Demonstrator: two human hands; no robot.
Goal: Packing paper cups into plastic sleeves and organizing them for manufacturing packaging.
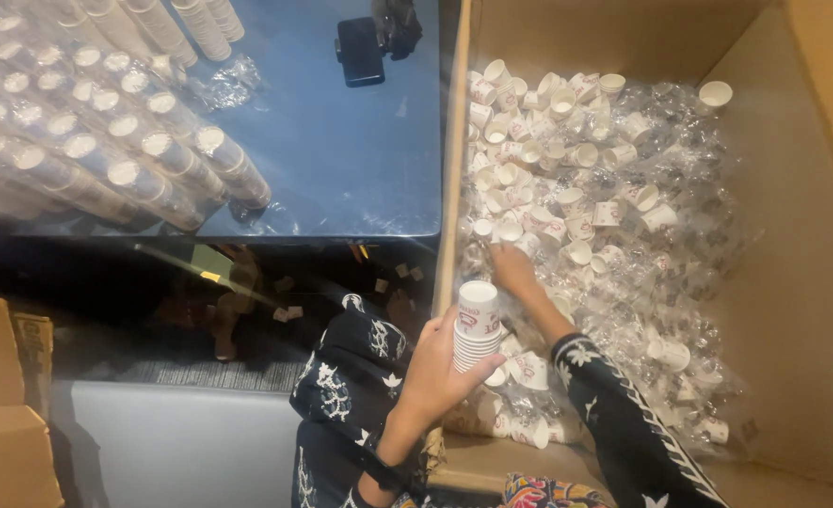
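**Cup Stack in Left Hand, Right Hand Among Loose Cups**

The left hand (435, 372) is closed round a short stack of small white paper cups (477, 325) with red print, held upright at the near-left edge of the big cardboard box (793, 282). Thumb and fingers wrap the lower cups; the top cup's open mouth faces up.

The right hand (511, 268) reaches further into the box, fingers down among the loose cups (567, 179) — whether they pinch one cannot be told, as the fingertips are hidden. Its arm wears a dark sleeve (624, 414) with a white pattern.

Loose cups lie scattered over the box floor, thickest towards the far-left corner, mixed with crumpled clear plastic wrap (680, 273). One cup (715, 93) sits apart near the far-right wall.

Left of the box stands a blue table (341, 160) carrying long sleeves of stacked cups in clear wrap (106, 141), laid side by side. A dark phone-like object (360, 52) rests at the table's far edge. More cardboard boxes (2, 404) stand at lower left.
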